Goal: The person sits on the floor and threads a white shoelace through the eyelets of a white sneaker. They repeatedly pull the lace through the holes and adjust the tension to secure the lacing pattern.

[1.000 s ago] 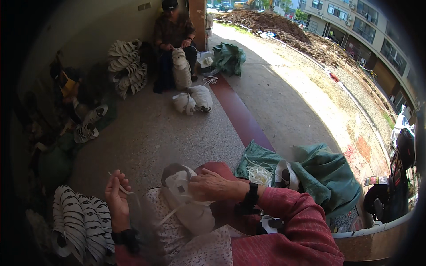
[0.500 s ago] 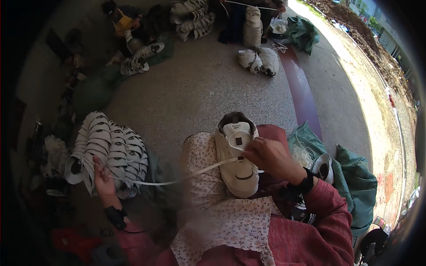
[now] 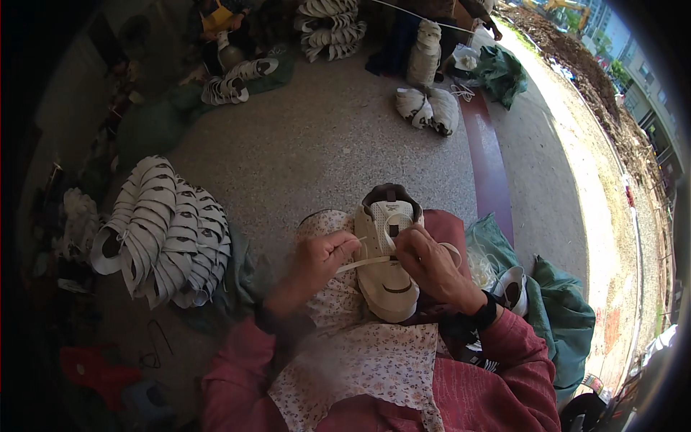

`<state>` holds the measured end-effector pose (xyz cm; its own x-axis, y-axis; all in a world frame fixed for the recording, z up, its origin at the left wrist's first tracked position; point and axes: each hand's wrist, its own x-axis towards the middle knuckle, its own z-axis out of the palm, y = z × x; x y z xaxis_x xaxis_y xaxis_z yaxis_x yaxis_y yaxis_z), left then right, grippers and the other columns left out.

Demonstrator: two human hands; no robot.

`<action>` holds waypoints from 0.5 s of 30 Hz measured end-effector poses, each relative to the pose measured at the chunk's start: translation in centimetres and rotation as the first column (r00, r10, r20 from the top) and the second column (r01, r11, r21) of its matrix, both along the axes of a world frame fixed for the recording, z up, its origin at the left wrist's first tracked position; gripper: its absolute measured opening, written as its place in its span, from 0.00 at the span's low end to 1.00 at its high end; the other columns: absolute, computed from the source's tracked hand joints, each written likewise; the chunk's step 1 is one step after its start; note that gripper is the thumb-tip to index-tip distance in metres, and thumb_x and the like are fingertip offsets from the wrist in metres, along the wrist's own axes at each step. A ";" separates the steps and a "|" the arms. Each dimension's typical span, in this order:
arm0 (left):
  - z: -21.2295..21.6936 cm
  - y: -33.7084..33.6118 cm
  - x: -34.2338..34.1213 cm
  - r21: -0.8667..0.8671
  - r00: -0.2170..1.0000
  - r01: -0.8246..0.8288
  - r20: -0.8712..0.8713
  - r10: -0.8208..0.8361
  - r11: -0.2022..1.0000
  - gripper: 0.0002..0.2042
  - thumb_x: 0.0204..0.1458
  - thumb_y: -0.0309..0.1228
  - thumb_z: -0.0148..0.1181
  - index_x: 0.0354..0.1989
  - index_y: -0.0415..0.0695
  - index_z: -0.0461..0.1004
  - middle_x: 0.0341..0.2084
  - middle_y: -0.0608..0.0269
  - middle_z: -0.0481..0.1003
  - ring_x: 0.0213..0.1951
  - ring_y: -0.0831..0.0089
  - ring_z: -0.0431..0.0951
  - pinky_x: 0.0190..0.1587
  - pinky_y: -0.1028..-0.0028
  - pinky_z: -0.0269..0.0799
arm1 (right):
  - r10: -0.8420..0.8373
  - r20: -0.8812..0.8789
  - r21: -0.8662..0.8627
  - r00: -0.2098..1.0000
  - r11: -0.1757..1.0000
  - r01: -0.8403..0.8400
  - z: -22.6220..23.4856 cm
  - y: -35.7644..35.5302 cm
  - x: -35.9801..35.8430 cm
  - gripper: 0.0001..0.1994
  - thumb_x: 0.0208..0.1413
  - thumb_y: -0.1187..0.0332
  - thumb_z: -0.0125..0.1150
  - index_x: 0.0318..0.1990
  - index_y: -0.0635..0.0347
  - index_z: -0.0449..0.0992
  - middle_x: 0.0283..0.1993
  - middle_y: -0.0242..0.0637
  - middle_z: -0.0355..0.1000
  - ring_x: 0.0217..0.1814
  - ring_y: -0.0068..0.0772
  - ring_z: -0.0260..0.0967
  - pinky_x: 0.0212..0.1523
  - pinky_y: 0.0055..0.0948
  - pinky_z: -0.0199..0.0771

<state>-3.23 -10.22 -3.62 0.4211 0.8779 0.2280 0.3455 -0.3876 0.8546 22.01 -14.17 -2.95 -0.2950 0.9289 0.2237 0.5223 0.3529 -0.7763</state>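
A cream shoe upper lies across my lap, toe towards me, its dark-lined opening at the far end. A flat white shoelace runs across its throat. At the upper's left side, my left hand is closed in a pinch on the lace, whose thin tip sticks up past the fingertips. My right hand bends over the right side by the tongue, fingers pinched on the lace; a loop of it curves out beside the knuckles. The right fingertips are partly hidden.
Stacked shoe uppers stand on the floor at left. Green sacks and another upper lie at my right. Farther off are white bundled uppers and a co-worker's hand. A red object sits at lower left.
My left hand has come in from far left to the upper's left side, and the long stretched lace has slackened. A lace loop now shows by my right hand. The view has shifted slightly.
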 end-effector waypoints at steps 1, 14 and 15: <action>-0.5 0.0 0.9 0.073 0.999 0.020 -0.034 -0.017 0.997 0.10 0.61 0.34 0.60 0.35 0.39 0.79 0.22 0.66 0.71 0.25 0.70 0.70 0.31 0.70 0.66 | -0.014 -0.080 -0.207 0.997 0.978 -0.003 1.1 -0.3 0.4 0.07 0.63 0.69 0.59 0.42 0.61 0.70 0.36 0.35 0.70 0.29 0.31 0.71 0.26 0.33 0.69; -2.2 -0.4 2.1 0.049 0.958 0.197 -0.222 -0.181 0.979 0.10 0.56 0.35 0.57 0.27 0.43 0.75 0.26 0.63 0.71 0.37 0.62 0.71 0.48 0.65 0.60 | -0.426 -0.635 -0.584 0.644 0.811 -0.039 1.7 -3.5 7.6 0.07 0.66 0.70 0.54 0.47 0.62 0.74 0.31 0.28 0.72 0.24 0.15 0.64 0.24 0.16 0.64; -1.8 -0.5 2.2 0.025 0.961 0.182 -0.218 -0.172 0.983 0.10 0.55 0.34 0.57 0.26 0.43 0.74 0.25 0.63 0.71 0.36 0.62 0.71 0.47 0.65 0.60 | -0.436 -0.641 -0.592 0.632 0.805 -0.044 1.8 -4.0 7.6 0.08 0.66 0.70 0.54 0.47 0.62 0.74 0.31 0.28 0.71 0.24 0.15 0.64 0.24 0.16 0.64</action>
